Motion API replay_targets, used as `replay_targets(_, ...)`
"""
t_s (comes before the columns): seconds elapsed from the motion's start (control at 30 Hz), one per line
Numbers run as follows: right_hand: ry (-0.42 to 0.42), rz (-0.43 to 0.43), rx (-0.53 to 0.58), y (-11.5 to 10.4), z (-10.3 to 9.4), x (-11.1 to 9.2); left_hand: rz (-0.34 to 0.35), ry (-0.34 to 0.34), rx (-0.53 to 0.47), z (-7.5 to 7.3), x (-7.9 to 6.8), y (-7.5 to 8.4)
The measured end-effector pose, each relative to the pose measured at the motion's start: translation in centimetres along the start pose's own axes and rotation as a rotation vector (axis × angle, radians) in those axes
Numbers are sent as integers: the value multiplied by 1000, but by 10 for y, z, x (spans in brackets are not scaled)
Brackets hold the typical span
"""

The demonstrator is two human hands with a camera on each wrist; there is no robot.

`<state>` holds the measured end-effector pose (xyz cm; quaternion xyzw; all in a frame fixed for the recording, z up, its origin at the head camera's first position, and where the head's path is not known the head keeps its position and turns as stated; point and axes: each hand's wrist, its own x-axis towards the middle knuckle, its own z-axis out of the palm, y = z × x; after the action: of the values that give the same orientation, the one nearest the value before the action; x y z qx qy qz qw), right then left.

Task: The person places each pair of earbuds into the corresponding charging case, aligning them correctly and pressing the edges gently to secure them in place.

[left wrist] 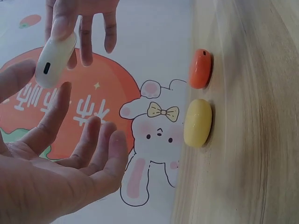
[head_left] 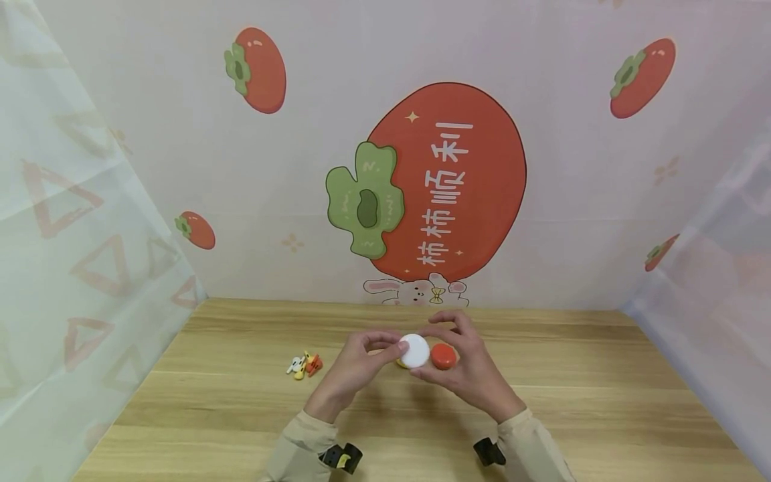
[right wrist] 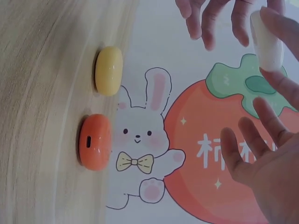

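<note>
Both hands hold a round white earbud case point(head_left: 417, 353) above the table. My left hand point(head_left: 359, 367) pinches its left side, with the thumb on the upper face. My right hand point(head_left: 472, 368) grips the right side by its edge, a finger at the far rim and the thumb at the near rim. A charging port shows on the white case point(left wrist: 55, 63) in the left wrist view. Below lie an orange earbud case point(head_left: 444, 357) and a yellow earbud case point(left wrist: 198, 123); the white case mostly hides the yellow one in the head view.
Left of the hands, a small cluster of white, yellow and orange earbuds point(head_left: 314, 364) lies on the wooden table point(head_left: 572, 402). A cloth wall point(head_left: 572, 201) printed with persimmons and a rabbit rises behind the table. More printed cloth hangs at both sides.
</note>
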<state>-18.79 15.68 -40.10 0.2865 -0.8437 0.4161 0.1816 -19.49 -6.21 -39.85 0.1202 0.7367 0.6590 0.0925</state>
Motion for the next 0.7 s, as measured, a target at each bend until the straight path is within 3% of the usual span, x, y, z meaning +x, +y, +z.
replay_targets(0.17, -56, 14, 23, -2, -1, -1, 1, 9, 11, -1, -1, -1)
replay_targets(0.33, -59, 16, 19, -2, -1, -1, 2, 47, -5, 1, -1, 1)
replay_targets(0.7, 46, -51, -49, 0, 4, 1, 40, 155, -70, 8, -2, 3)
